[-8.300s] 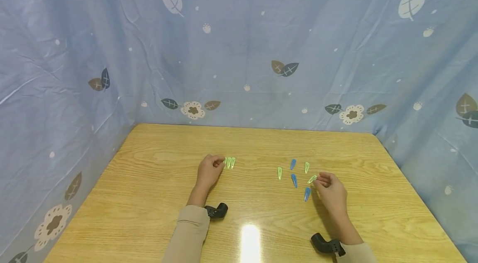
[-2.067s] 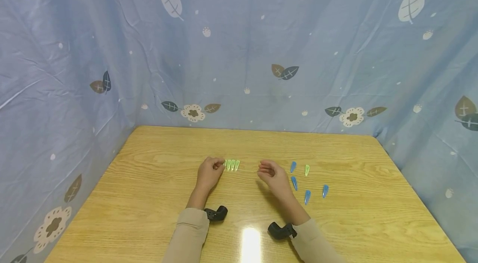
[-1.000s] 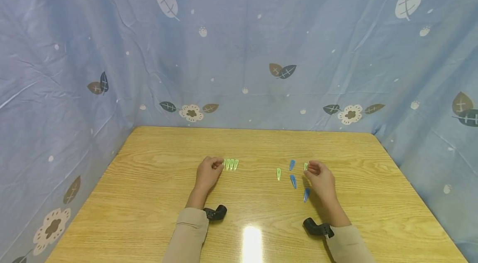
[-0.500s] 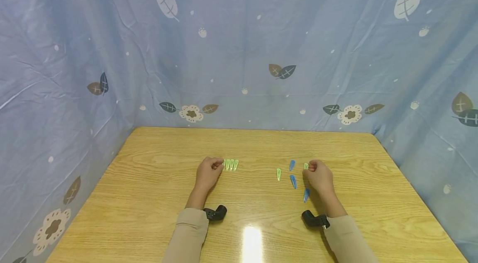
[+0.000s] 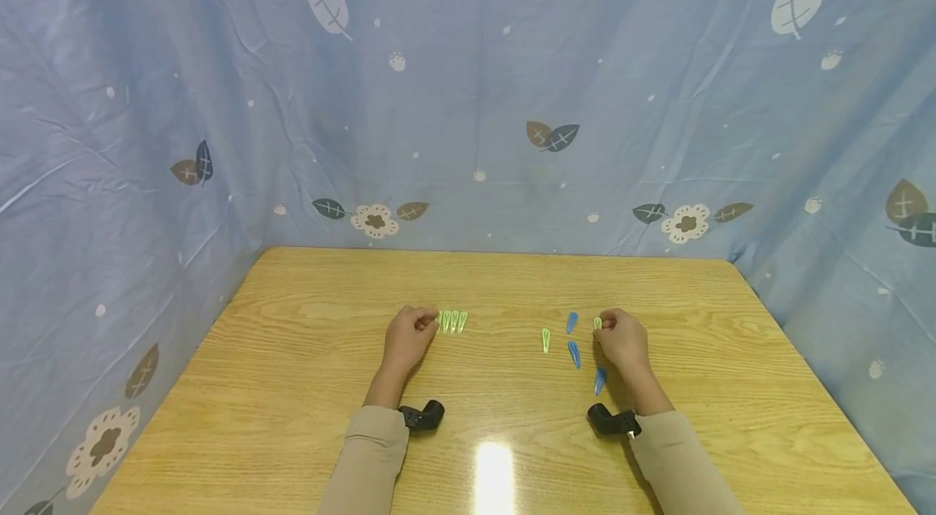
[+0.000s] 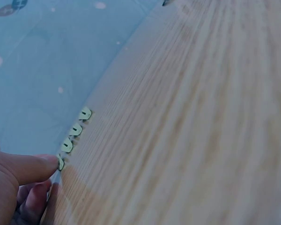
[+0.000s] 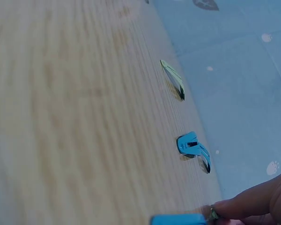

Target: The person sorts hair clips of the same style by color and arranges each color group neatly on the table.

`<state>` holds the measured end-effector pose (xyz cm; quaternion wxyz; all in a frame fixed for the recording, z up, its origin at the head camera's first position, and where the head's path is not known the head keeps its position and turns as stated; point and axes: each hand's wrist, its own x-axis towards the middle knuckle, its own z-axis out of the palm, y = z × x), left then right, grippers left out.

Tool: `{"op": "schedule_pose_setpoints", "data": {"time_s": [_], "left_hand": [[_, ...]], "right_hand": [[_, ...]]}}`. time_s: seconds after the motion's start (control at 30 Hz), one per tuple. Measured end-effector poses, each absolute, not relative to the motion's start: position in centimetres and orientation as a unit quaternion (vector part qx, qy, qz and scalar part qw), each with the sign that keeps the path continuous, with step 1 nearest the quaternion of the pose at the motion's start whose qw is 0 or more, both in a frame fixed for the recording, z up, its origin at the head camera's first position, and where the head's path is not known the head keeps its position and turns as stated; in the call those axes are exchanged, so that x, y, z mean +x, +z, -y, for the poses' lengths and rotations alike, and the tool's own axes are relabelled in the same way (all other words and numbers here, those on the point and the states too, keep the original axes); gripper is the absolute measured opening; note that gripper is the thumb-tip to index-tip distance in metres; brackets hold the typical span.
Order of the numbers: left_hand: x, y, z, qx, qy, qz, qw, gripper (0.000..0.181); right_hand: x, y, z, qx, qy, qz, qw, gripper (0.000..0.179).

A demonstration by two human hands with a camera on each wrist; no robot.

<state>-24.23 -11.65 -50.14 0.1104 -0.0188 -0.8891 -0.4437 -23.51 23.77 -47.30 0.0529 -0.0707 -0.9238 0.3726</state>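
Note:
In the head view, my left hand (image 5: 406, 340) pinches the leftmost of several light green hair clips (image 5: 455, 322) standing side by side in a row. The left wrist view shows a fingertip against that end clip (image 6: 61, 162), and the other clips run away from it. At the right, my right hand (image 5: 625, 340) pinches another green hair clip (image 5: 597, 323), lying flat on the table. Its end (image 7: 214, 213) peeks out at the fingertips in the right wrist view. To the left of this hand lie a loose green clip (image 5: 545, 340) and blue hair clips (image 5: 574, 354).
A blue clip (image 5: 600, 380) lies just in front of the right hand, and one more (image 5: 573, 323) lies farther back. Everything rests on a wooden table (image 5: 307, 417). A blue patterned curtain (image 5: 468, 93) surrounds its back and sides. Each wrist carries a black camera mount (image 5: 613, 421).
Since 8.3 s ago a green clip from the right group has joined the row's right end. My right hand moved from beside the row back to the far green clip. My left hand stayed put.

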Motion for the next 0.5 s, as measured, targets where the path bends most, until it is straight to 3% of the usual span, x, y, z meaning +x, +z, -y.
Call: {"op": "schedule_pose_setpoints", "data": {"time_s": [0.5], "left_hand": [[-24.29,-50.38,11.72,-0.022,-0.443,0.889,0.115,0.017]], "right_hand": [[-23.04,-47.1,-23.51,-0.069,0.469,0.879,0.045,0.031]]}}
